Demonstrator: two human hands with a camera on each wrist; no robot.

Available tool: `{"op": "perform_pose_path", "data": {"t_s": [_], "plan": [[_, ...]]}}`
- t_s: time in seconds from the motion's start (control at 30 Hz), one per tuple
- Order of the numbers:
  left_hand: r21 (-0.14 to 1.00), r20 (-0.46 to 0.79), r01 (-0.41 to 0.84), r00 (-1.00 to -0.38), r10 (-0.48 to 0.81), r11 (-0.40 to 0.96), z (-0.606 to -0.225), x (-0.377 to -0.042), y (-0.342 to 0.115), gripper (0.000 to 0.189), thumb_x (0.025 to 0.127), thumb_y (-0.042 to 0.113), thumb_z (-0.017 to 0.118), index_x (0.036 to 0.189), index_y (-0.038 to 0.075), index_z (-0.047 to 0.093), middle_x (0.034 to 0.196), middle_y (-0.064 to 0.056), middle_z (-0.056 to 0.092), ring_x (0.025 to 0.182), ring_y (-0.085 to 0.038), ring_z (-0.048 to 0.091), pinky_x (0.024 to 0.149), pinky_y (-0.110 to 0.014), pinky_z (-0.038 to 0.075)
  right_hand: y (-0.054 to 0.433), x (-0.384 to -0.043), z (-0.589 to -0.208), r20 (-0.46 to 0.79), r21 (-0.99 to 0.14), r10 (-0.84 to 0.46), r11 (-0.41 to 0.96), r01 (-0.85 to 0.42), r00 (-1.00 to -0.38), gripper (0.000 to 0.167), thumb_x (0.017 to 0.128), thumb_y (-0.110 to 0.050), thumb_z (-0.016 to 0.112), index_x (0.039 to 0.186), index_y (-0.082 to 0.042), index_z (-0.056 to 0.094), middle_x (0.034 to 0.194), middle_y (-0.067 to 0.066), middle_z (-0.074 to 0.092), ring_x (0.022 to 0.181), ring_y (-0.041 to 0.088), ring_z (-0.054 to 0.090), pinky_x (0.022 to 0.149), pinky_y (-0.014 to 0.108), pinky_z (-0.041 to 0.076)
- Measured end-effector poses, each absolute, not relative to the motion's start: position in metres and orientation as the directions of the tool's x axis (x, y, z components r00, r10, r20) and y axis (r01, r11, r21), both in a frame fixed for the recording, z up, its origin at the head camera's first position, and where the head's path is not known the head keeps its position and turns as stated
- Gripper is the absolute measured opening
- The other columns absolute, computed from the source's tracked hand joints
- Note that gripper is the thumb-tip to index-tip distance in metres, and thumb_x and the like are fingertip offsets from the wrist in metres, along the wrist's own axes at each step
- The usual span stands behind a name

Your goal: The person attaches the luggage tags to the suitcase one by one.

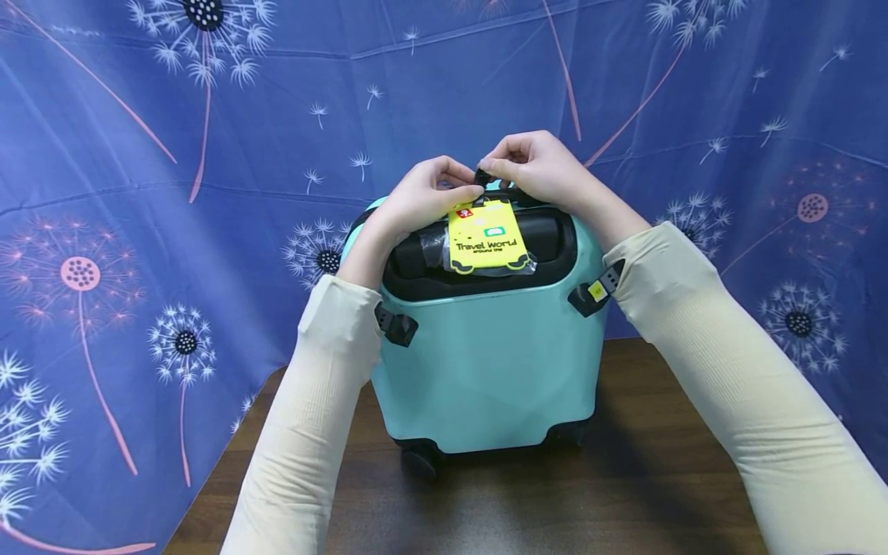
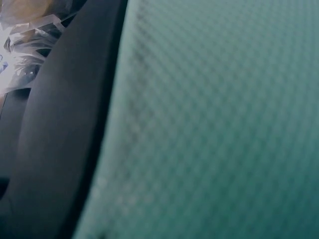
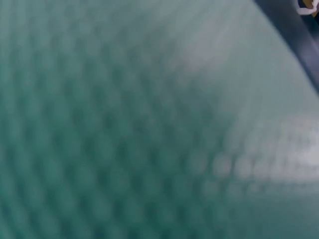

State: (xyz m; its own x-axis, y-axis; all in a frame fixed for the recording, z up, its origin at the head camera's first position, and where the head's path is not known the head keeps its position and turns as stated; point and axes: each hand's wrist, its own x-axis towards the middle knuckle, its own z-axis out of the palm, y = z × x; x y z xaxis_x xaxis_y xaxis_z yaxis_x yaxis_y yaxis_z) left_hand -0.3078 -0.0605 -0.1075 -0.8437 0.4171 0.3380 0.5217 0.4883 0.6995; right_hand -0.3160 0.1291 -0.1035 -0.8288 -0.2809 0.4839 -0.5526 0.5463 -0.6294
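A turquoise suitcase [image 1: 486, 370] stands upright, with a yellow luggage tag [image 1: 487, 240] lettered "Travel World" lying against its black top recess. From the tag's upper edge a black strap [image 1: 482, 178] rises beside the suitcase's black handle. My left hand [image 1: 425, 199] pinches the strap's lower part near the tag, and my right hand [image 1: 543, 171] pinches it higher up. How the strap runs around the handle is partly hidden by the fingers. Both wrist views show mostly the textured suitcase shell [image 2: 214, 124], blurred in the right wrist view; neither shows a hand clearly.
Clear plastic wrap [image 1: 433, 245] sits around the black recess. Below the suitcase is a dark wooden tabletop [image 1: 472, 512], with black wheels [image 1: 420, 462] at its base. A blue dandelion-patterned cloth [image 1: 229, 254] hangs close behind. Wrist cameras [image 1: 398, 327] are strapped at both cuffs.
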Motion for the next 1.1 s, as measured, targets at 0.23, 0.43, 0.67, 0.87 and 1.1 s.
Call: {"op": "perform_pose_path", "data": {"t_s": [0.23,0.43,0.67,0.87,1.1], "plan": [[0.698,0.338,0.527,-0.839,0.426,0.484,-0.1086,-0.3093,-0.0598,0.032,0.091,0.025,0.062,0.117,0.007,0.056,0.114,-0.007,0.061,0.097,-0.015,0.059,0.081,-0.024,0.047,0.1296,-0.3165,-0.1037,0.488,-0.642,-0.247,0.548,-0.536,-0.837,0.026,0.092,-0.028,0.061,0.101,-0.005,0.068,0.075,-0.008,0.058,0.069,0.012,0.049,0.063,0.024,0.041],[0.704,0.337,0.522,-0.843,0.42,0.482,-0.108,-0.3083,-0.0599,0.032,0.091,0.024,0.062,0.117,0.007,0.056,0.114,-0.007,0.061,0.096,-0.014,0.059,0.081,-0.023,0.047,0.1297,-0.3167,-0.1043,0.484,-0.649,-0.252,0.539,-0.538,-0.838,0.031,0.093,-0.035,0.057,0.106,-0.008,0.067,0.082,-0.006,0.061,0.075,0.013,0.053,0.066,0.025,0.043],[0.708,0.328,0.514,-0.847,0.42,0.484,-0.1081,-0.3084,-0.0595,0.033,0.091,0.024,0.062,0.118,0.007,0.055,0.116,-0.007,0.06,0.098,-0.015,0.059,0.083,-0.023,0.047,0.1304,-0.3153,-0.1048,0.481,-0.646,-0.268,0.534,-0.545,-0.835,0.03,0.092,-0.033,0.058,0.106,-0.008,0.067,0.084,-0.006,0.061,0.078,0.014,0.053,0.068,0.025,0.043],[0.702,0.337,0.527,-0.839,0.428,0.479,-0.1079,-0.3079,-0.0606,0.032,0.09,0.024,0.063,0.117,0.008,0.056,0.114,-0.007,0.061,0.097,-0.014,0.06,0.082,-0.024,0.047,0.1286,-0.3164,-0.1048,0.51,-0.607,-0.265,0.563,-0.561,-0.818,0.026,0.093,-0.028,0.058,0.102,-0.005,0.067,0.082,-0.003,0.06,0.072,0.013,0.051,0.064,0.023,0.042],[0.71,0.34,0.524,-0.84,0.424,0.47,-0.1084,-0.3084,-0.0606,0.033,0.09,0.024,0.063,0.117,0.007,0.056,0.113,-0.007,0.062,0.093,-0.015,0.059,0.08,-0.023,0.047,0.128,-0.3167,-0.1042,0.498,-0.62,-0.265,0.557,-0.552,-0.826,0.029,0.095,-0.032,0.055,0.105,-0.007,0.066,0.086,-0.003,0.061,0.077,0.013,0.054,0.068,0.025,0.043]]}}
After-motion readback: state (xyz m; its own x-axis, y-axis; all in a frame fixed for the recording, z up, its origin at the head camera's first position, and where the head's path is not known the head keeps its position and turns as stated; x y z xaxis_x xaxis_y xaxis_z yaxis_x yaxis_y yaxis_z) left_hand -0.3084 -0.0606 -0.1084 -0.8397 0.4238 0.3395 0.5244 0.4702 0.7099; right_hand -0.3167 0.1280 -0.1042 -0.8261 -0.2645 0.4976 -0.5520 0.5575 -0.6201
